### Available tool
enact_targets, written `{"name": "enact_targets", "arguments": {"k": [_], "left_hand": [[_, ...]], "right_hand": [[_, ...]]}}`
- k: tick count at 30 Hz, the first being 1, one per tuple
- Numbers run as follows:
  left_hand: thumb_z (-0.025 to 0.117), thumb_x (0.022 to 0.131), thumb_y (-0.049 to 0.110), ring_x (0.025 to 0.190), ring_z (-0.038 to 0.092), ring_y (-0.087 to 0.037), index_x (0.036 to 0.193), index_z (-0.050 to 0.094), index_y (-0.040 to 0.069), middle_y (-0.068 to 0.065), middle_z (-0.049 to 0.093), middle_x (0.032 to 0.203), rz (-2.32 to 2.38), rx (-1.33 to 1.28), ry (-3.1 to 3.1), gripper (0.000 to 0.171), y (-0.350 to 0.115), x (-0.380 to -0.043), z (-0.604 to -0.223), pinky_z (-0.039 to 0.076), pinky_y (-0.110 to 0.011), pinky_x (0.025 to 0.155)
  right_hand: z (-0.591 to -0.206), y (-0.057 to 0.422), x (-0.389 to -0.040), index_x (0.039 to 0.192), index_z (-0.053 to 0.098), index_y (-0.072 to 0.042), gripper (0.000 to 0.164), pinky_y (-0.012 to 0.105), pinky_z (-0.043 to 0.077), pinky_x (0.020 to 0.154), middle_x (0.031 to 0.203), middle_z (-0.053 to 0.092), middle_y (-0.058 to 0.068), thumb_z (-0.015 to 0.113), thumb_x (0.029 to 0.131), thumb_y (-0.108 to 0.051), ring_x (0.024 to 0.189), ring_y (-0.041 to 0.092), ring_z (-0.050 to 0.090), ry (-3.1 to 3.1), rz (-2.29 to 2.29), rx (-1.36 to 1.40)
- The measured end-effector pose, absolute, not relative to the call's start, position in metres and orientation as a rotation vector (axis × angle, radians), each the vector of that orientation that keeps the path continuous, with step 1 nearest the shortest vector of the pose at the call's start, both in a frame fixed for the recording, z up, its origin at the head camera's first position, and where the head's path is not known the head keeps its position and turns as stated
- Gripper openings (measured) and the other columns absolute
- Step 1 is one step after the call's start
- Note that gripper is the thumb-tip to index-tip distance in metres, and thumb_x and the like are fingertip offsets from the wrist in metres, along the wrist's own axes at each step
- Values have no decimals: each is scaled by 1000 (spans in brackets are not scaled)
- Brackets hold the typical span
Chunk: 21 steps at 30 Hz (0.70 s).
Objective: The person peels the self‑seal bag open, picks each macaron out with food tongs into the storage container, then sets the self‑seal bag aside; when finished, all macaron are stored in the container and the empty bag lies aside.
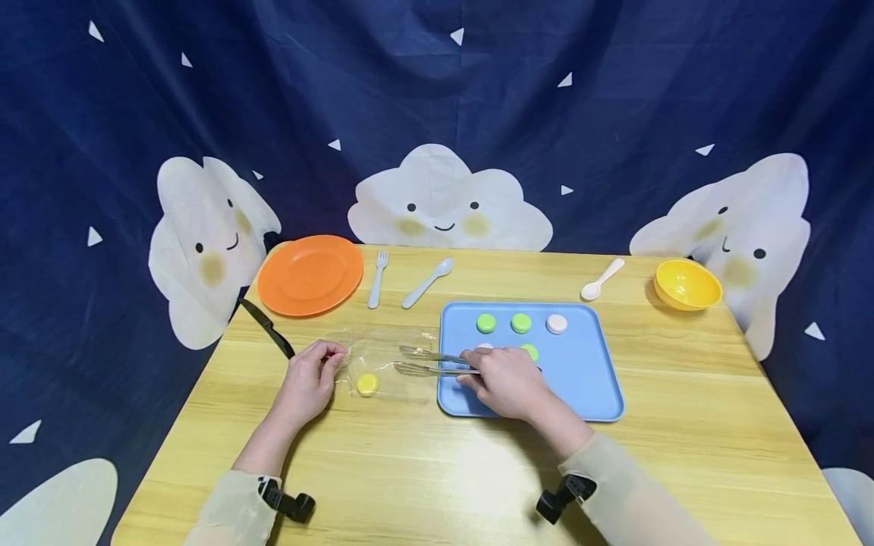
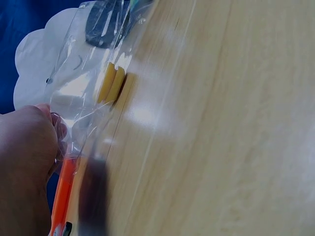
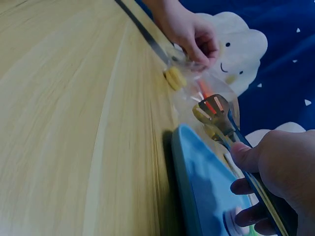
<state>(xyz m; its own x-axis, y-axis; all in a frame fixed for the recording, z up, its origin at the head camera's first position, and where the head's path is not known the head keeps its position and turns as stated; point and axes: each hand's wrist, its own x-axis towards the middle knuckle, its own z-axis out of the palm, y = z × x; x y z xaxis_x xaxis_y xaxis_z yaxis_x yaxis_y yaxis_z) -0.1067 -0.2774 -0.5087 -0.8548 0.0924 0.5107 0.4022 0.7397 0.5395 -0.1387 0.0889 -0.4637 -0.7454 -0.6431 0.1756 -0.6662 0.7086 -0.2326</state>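
My left hand (image 1: 310, 381) pinches the left end of a clear plastic bag (image 1: 396, 349) lying on the table. Inside the bag is one yellow toy macaron (image 1: 367, 384), seen edge-on in the left wrist view. My right hand (image 1: 508, 381) grips metal tongs (image 3: 221, 118) above the left part of a blue tray (image 1: 580, 379). The tongs point left, their two arms apart with nothing visible between them, and their slotted tips overlap the bag's right part. On the tray lie green macarons (image 1: 521, 323) and pale pink macarons (image 1: 556, 324), some partly hidden by my right hand.
A black knife (image 1: 266, 326) lies left of the bag, close to my left hand. Farther back are an orange plate (image 1: 310, 274), a pale blue fork (image 1: 378, 279), a pale blue spoon (image 1: 428, 283), a whitish spoon (image 1: 602, 279) and a yellow bowl (image 1: 687, 284).
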Motion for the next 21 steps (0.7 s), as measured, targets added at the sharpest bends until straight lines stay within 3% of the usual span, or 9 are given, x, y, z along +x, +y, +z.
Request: {"name": "enact_targets", "arguments": {"k": [5,12,16,20,21], "left_hand": [[72,96,-9,80,66,-19,99,71,3,-5,72,93,-937,-385,-2474,12,-276,-105,-508,53,-34,68],[72,97,-7,78,65,-17,99,71,4,-3,70,92,-956,-410,-2456,11,-275,-104,-509,52,-27,68],[74,94,-8,78,64,-17,99,71,4,-4,70,92,-962,-411,-2445,13,-276,-104,-510,49,-21,70],[74,94,-7,77,63,-18,98,70,3,-5,70,92,-960,-406,-2437,12,-276,-103,-511,45,-18,70],[74,95,-7,76,63,-18,98,70,3,-5,70,92,-958,-403,-2438,11,-276,-102,-511,45,-18,70]], "right_hand": [[-462,73,-142,105,72,-19,26,36,43,52,86,69,-6,71,102,-44,67,17,62,-2862,518,1108],[-461,61,-147,87,61,-25,27,35,43,54,72,54,-11,71,101,-47,65,12,55,-2906,625,1145],[-461,56,-149,100,70,-22,25,37,45,57,79,62,-10,71,101,-47,70,13,60,-2915,632,1193],[-462,51,-149,119,75,-18,34,40,51,63,94,71,-7,72,100,-46,80,15,67,-2893,618,1258],[-462,50,-149,117,75,-18,33,41,51,63,92,71,-7,72,100,-47,79,15,67,-2891,599,1272]]}}
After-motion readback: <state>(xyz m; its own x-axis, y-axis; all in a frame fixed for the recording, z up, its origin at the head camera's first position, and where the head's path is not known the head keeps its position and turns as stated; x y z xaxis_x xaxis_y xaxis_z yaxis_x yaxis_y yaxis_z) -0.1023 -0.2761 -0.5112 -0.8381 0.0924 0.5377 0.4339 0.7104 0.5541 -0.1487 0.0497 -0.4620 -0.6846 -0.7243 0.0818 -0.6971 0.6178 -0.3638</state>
